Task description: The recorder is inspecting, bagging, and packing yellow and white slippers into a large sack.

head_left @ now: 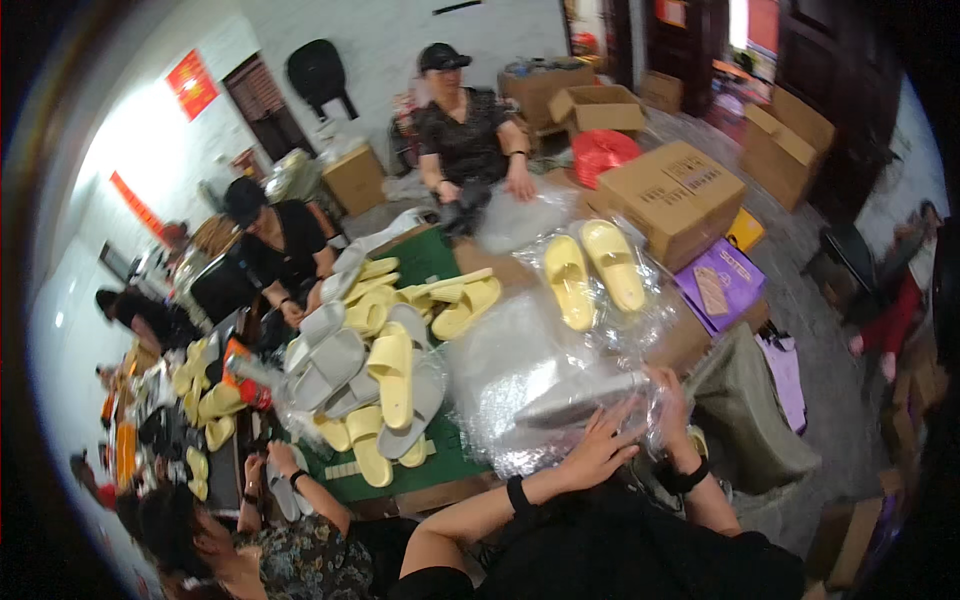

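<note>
A grey slipper (575,402) lies inside a clear plastic bag on the near right of the table. My left hand (602,446) rests at the bag's near side with its fingers stretched out. At the bag's right end, my right hand (672,412) has its fingers curled round the crinkled clear film. Beyond, a pair of yellow slippers (592,272) lies in another clear bag. A stack of flat clear plastic bags (497,345) spreads to the left of my hands.
Loose yellow and grey slippers (388,365) heap on the green tabletop (452,437). A cardboard box (672,200), a purple box (720,285) and red twine (604,152) stand at the right. A draped grey-green cloth (750,410) is beside my right arm. Several co-workers sit around.
</note>
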Motion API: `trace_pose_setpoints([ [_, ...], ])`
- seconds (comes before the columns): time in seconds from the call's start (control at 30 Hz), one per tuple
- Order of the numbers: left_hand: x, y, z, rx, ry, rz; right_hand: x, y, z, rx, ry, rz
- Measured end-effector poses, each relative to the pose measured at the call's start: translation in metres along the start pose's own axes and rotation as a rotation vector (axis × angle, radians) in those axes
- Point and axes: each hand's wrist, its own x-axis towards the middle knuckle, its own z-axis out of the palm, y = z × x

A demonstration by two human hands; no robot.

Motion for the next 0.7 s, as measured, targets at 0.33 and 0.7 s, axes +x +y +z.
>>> trace_pose_setpoints([
  [0.33,0.059,-0.038,0.137,0.26,-0.628,0.398,-0.081,0.121,-0.134,-0.269,0.819,0.603],
  [0.7,0.049,-0.064,0.213,0.494,-1.036,0.299,-0.162,0.118,-0.165,-0.013,0.379,0.776],
])
